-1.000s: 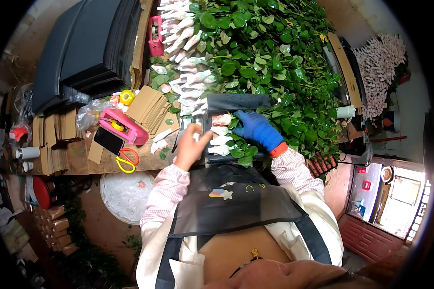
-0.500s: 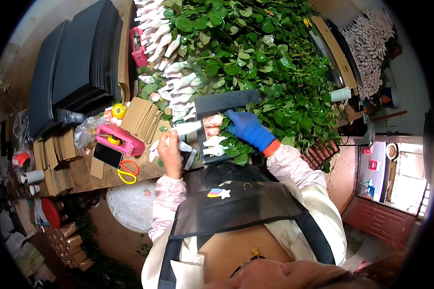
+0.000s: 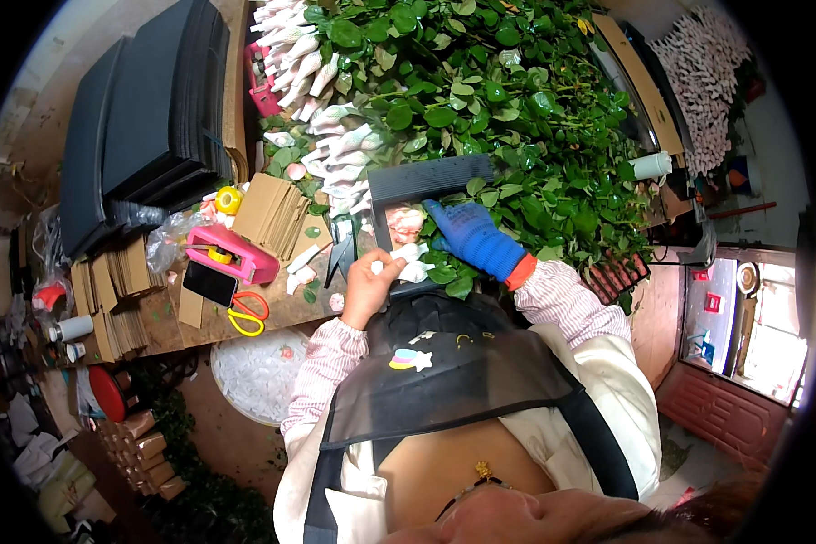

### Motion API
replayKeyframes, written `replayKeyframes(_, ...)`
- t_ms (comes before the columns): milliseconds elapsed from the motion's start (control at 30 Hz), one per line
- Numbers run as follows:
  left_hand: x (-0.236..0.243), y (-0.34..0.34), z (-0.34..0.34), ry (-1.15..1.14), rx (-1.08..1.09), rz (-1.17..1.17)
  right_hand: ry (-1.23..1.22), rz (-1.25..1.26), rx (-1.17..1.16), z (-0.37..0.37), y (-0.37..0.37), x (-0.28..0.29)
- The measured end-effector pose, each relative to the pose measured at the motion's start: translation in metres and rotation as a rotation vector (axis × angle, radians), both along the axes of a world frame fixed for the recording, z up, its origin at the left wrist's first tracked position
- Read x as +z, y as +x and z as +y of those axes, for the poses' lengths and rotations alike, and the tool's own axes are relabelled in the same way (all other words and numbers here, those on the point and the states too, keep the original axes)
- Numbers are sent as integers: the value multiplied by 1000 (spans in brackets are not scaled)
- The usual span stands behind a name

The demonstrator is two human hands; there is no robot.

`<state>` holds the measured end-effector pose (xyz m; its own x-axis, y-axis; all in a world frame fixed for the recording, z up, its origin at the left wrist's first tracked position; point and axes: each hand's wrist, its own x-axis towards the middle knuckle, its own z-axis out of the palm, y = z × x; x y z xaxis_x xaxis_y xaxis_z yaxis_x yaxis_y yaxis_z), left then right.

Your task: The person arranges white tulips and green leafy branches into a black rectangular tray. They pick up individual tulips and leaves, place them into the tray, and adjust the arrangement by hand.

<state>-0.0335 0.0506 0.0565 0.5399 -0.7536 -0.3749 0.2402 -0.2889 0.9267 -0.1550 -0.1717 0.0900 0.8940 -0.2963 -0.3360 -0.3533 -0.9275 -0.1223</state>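
Note:
Bare fingers of my left hand pinch the tip of a white-sleeved rose bud near the table's front edge. My right hand, in a blue knitted glove, lies closed over rose stems, most of which its palm hides. Unsleeved pink rose heads show just left of the glove. Behind them lies a dark corrugated board, with a strip running toward me on its left. Dark-bladed scissors rest left of the pink heads. More white-sleeved buds are stacked farther back.
Leafy rose stems cover the table's back and right. To the left are a pink tape dispenser, a phone, orange-and-yellow scissors, cardboard pieces and black board stacks. A round tub of white scraps stands below.
My left hand has come down and right from beside the table clutter to the sleeved bud. The white sleeve it held up is gone from its fingers. My right hand stays nearly in place.

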Motion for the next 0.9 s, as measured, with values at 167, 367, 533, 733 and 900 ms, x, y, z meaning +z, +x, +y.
replayKeyframes(167, 32, 19, 23, -274, 433, 371, -53, 52, -4, 3, -2, 7)
replayKeyframes(367, -6, 36, 88, -61, 233, 64, 250, -130, -57, 0, -9, 86)
replayKeyframes(533, 12, 3, 40, 43, -19, -344, 157, 165, 260, 26, 7, 71)
replayKeyframes(733, -7, -6, 21, 84, -79, -45, -29, 311, 365, 29, 10, 31)
replayKeyframes(900, -15, -36, 24, -156, 378, 268, -82, 309, 406, 30, 9, 12)
